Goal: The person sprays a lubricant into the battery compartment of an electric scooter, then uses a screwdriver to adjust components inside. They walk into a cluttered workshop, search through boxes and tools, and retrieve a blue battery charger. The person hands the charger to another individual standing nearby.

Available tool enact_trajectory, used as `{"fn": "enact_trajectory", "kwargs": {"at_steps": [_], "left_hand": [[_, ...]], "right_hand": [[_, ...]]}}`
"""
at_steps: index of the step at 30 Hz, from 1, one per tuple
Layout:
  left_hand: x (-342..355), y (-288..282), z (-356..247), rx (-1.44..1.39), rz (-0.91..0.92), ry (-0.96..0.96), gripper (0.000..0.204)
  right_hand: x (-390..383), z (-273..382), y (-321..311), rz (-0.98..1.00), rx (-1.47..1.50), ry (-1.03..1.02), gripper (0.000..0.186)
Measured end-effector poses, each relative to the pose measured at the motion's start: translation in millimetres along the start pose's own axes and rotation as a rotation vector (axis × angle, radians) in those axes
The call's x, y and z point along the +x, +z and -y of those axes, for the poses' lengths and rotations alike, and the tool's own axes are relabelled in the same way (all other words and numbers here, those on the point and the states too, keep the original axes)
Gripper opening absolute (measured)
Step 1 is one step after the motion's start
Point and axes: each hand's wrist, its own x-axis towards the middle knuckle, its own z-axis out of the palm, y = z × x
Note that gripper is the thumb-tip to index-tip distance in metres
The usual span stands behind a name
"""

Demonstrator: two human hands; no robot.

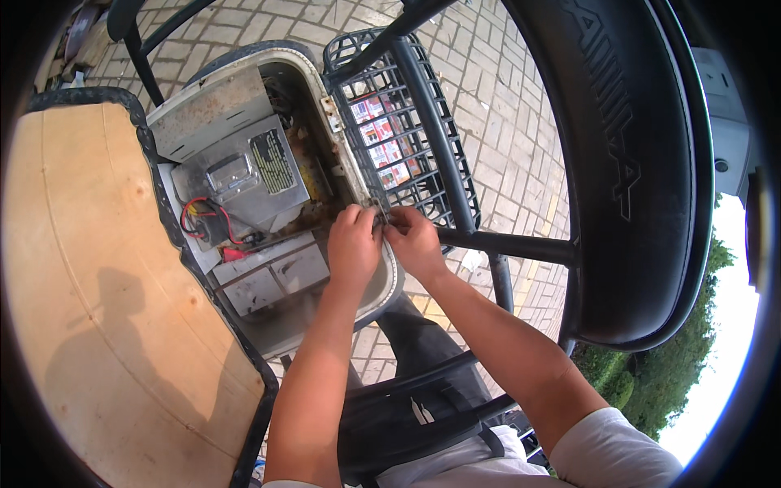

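Two hands meet over the rim (348, 159) of an open box (376, 297): the left hand (355, 244) on its inner side, the right hand (413, 244) on its outer side, neither clearly nearer. A small fitting (383, 215) lies right at the fingertips, in the gap where the hands come together, mostly covered by them. Its own long axis cannot be made out; the rim there slants from upper left to lower right, then curves back toward the body. The fingers of both hands are bent and drawn in; whether they pinch the fitting or only press on it, I cannot tell.

The box leaves room to the left, where a metal case (236, 195), loose wires (218, 213) and pale blocks (277, 272) sit well below the rim. On the right, space is tighter: a black basket (415, 193) with packs (382, 138) in it stands just beside, crossed by a dark bar (431, 130). Farther out, a wooden panel (98, 244) leans left, a padded backrest (634, 179) rises right, and paving (504, 73) spreads beneath.
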Motion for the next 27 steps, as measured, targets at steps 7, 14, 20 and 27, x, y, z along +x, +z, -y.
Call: {"fn": "enact_trajectory", "kwargs": {"at_steps": [7,14,20,27], "left_hand": [[3.3,3.7,3.1,0.024,0.0,-0.01,0.016],[2.9,3.5,4.3,0.062,0.029,-0.035,0.018],[4.2,-3.3,-0.9,0.069,0.062,-0.071,0.02],[1.5,-5.8,7.0,-0.012,-0.007,-0.064,0.018]], "right_hand": [[-0.7,3.4,-0.7,-0.008,0.014,-0.063,0.032],[1.5,1.4,-2.3,0.007,-0.057,-0.115,0.03],[2.9,9.4,-6.3,0.072,-0.057,-0.055,0.032],[6.9,5.3,-5.5,0.125,0.012,0.025,0.033]]}}
